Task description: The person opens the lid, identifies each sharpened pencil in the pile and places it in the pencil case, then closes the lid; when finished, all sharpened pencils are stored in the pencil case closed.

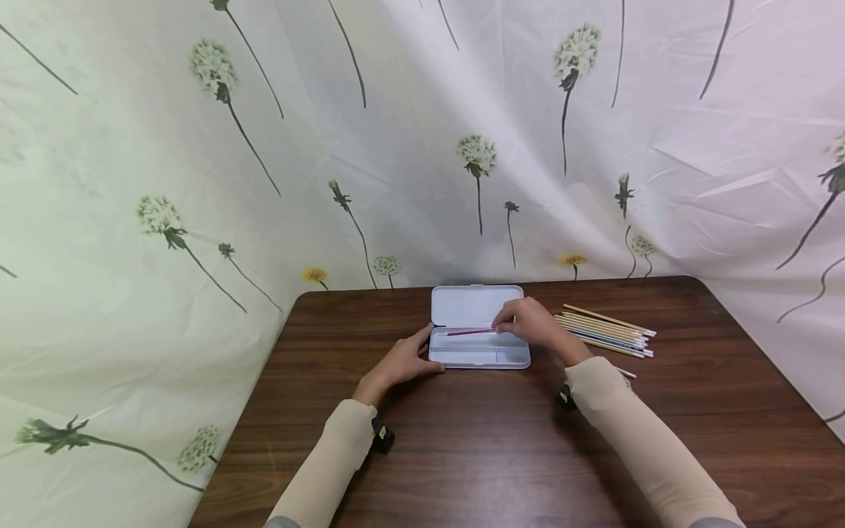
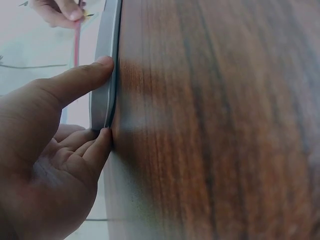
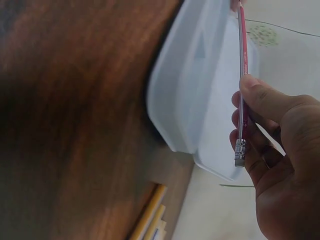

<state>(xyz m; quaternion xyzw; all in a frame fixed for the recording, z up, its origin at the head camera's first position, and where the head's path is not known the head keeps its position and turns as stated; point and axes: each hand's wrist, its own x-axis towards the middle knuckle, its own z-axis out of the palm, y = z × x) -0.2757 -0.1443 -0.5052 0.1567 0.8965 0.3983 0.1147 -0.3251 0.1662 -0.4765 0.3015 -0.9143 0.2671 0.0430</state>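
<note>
The right hand pinches a red pencil near its eraser end, thumb against fingers, with the point reaching out ahead of them towards the left hand. The pencil is over the rear compartment of the white pencil case, just in front of the hinge; whether its point touches the case cannot be told. The left hand holds the case's left end, thumb at the front corner and fingers round the side, a hold worth keeping so that the case does not slide on the worktop. Because the right fingers grip so far back, the point may dip or swing, so a light, steady pinch and a pencil lined up with the compartment's long wall should serve best. It would be wise to keep the right knuckles off the raised lid behind them, and the forearm clear of the bundle of yellow and blue pencils beside it, which could roll if brushed.
</note>
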